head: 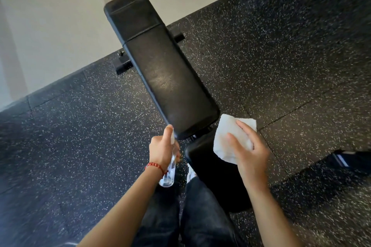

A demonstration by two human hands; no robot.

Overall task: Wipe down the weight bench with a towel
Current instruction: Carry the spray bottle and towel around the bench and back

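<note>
The black padded weight bench (160,70) runs from the top centre down toward me, its back pad raised and its seat pad (202,158) below. My left hand (162,150) grips a clear spray bottle (169,170), index finger on the nozzle, which points at the lower end of the back pad. My right hand (249,150) holds a folded white towel (228,136) just right of the gap between the two pads, fingers spread over its top, above the seat pad's right edge.
Black speckled rubber floor (281,66) surrounds the bench. A pale smooth floor (50,26) begins behind it at the upper left. The bench's metal frame (123,65) sticks out on both sides. My legs in dark jeans (200,216) and a white shoe (190,173) are below.
</note>
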